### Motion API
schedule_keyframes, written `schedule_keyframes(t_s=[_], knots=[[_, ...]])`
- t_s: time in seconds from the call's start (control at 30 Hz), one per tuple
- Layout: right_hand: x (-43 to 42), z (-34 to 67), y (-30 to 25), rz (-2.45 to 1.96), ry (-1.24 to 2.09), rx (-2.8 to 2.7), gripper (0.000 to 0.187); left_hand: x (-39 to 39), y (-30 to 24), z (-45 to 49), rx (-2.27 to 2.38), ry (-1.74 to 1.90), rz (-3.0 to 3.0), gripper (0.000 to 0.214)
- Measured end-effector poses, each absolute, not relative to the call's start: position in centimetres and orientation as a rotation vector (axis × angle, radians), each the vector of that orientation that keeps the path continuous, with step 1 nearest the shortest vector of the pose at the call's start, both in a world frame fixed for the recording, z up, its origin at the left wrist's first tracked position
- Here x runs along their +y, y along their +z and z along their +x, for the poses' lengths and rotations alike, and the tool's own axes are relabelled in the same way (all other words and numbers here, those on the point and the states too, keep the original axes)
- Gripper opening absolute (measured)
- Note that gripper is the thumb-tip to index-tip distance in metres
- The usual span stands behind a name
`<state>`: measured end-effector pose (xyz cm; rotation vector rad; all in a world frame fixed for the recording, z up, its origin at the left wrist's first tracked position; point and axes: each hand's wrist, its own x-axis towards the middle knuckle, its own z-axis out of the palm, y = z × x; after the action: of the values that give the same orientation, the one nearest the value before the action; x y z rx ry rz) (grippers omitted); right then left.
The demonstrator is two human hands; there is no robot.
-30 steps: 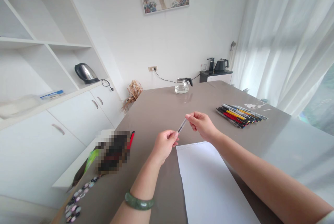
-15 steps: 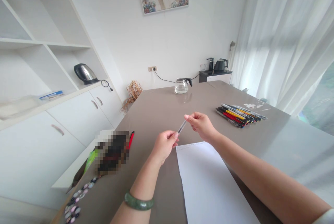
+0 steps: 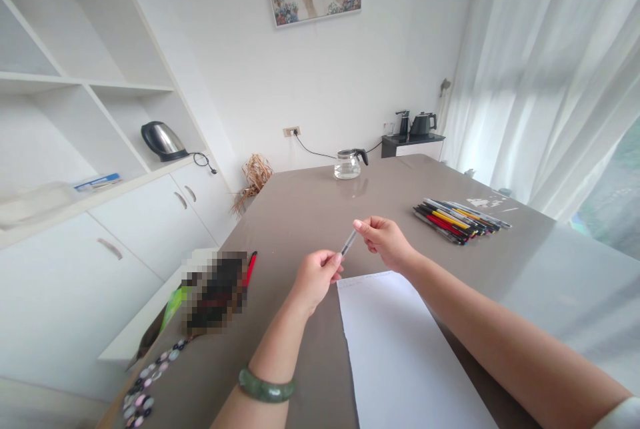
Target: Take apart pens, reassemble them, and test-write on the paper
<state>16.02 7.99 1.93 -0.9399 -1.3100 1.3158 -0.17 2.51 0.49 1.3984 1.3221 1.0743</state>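
Note:
A slim pen [image 3: 349,243] with a clear barrel is held slantwise between my two hands, above the far edge of the paper. My left hand [image 3: 318,275] pinches its lower end, and a green bangle [image 3: 266,386] circles that wrist. The upper end sits between the thumb and fingers of my right hand [image 3: 384,239]. Beneath my hands lies a white sheet of paper [image 3: 400,349] with faint marks along its top edge. The pen's tips are covered by my fingers.
A pile of pens [image 3: 457,221] lies to the right, with white scraps [image 3: 487,202] behind it. At the table's far end stands a glass pot [image 3: 347,165]. On the left are a pixelated dark object [image 3: 217,292], a red pen [image 3: 251,269] and a beaded strap [image 3: 150,375].

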Motion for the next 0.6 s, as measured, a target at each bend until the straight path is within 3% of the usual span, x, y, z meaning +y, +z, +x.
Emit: schedule_keyframes(t_s=[0.13,0.37,0.6], knots=[[7.5,15.95,2.5,-0.791,1.428,-1.331,0.037,2.51,0.54,-0.16,1.342,1.086,1.375,0.034],[7.79,15.87,2.05,-0.922,1.293,-1.341,0.034,2.55,0.46,-0.11,1.342,1.084,1.397,0.034],[7.6,15.84,2.23,-0.83,1.367,-1.356,0.035,2.58,0.49,-0.05,1.343,1.085,1.387,0.034]])
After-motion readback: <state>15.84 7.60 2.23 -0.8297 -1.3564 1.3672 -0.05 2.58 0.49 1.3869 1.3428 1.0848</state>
